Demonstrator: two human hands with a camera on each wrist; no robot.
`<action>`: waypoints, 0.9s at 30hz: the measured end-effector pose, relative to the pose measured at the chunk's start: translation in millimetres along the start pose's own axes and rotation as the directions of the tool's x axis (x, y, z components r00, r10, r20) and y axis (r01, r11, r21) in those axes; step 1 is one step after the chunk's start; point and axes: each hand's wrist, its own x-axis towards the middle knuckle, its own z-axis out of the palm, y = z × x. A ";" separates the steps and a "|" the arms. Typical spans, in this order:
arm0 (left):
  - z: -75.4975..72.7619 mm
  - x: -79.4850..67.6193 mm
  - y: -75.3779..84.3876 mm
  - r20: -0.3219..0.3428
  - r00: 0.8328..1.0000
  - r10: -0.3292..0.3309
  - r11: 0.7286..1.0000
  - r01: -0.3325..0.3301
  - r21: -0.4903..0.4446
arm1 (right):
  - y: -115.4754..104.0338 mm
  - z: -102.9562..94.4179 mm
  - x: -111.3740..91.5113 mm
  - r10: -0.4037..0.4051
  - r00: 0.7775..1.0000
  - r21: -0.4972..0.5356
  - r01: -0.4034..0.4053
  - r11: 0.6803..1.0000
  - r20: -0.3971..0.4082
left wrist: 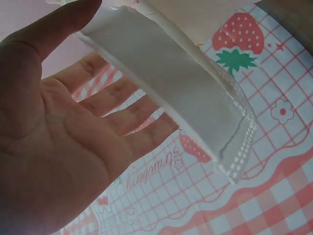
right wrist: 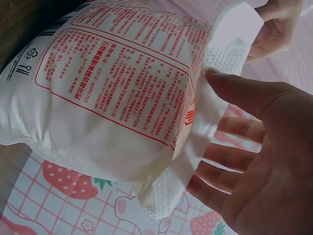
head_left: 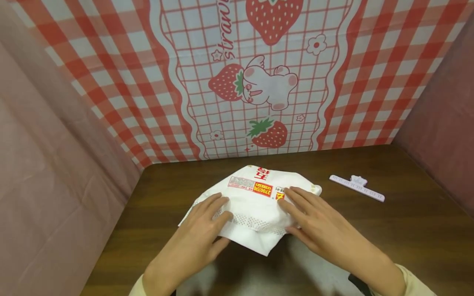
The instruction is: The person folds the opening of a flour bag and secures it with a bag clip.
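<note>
White bag (head_left: 249, 209) with "2700" label (head_left: 263, 189)

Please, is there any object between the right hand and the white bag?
Nothing visible stands between them: the right hand touches the white bag. The pale clip lies apart on the table, to the right.

Soft light is filling the head view
Wrist views are looking dimmer, the strawberry backdrop (left wrist: 279, 88) perhaps blurring slightly.

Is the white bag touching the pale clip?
Apart: the head view shows a strip of bare table between the white bag and the pale clip.
</note>
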 end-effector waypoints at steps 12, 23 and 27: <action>-7.8 5.9 -1.1 -0.169 0.981 0.096 0.994 -0.104 -0.042 | -8.3 -3.1 3.7 -0.030 0.985 0.103 0.048 0.993 -0.168; -13.0 6.8 -4.1 -0.279 0.959 0.058 0.994 -0.082 -0.077 | -15.6 -6.5 16.7 -0.095 0.928 0.043 0.118 0.992 -0.359; -18.1 5.9 -9.1 -0.294 0.955 0.035 0.995 -0.063 -0.084 | -15.0 -14.1 22.7 -0.108 0.903 0.054 0.143 0.988 -0.417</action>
